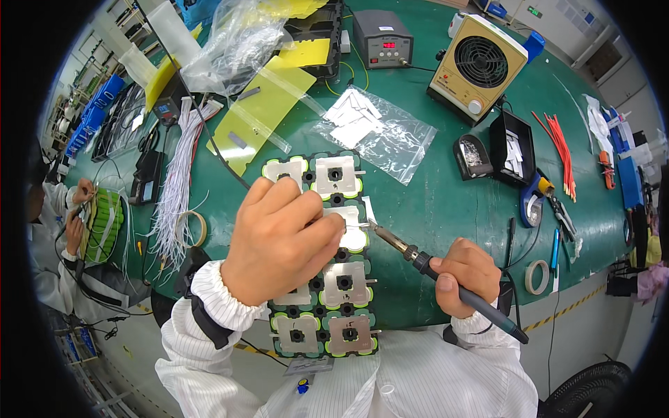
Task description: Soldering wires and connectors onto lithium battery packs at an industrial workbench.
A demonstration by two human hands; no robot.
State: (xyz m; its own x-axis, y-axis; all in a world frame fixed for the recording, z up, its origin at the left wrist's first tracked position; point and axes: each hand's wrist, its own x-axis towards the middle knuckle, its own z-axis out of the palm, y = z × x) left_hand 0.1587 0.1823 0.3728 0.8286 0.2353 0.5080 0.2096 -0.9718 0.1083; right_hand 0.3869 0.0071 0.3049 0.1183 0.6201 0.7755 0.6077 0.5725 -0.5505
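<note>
In front of me lies a battery pack (344, 270), cells in black holders topped with square silvery metal plates, several marked by hand. My left hand (275, 240) is closed over its middle, fingertips pinched near a plate's right edge. A thin pale tip shows beside them, but what they hold is hidden. A thin dark line (202, 115) runs from the top left down to this hand; I cannot tell if it is gripped. My right hand (468, 279) grips a soldering iron (481, 306), its tip at the tab on the pack's right edge, close to the left fingertips.
Behind the pack are a plastic bag of white pieces (355, 122), a yellow sheet (261, 115), a soldering station (382, 42) and a fan unit (481, 63). White wires (178, 181) and a tape roll (191, 228) lie left; red wires (559, 153) lie right. Another person's hands (77, 216) work at far left.
</note>
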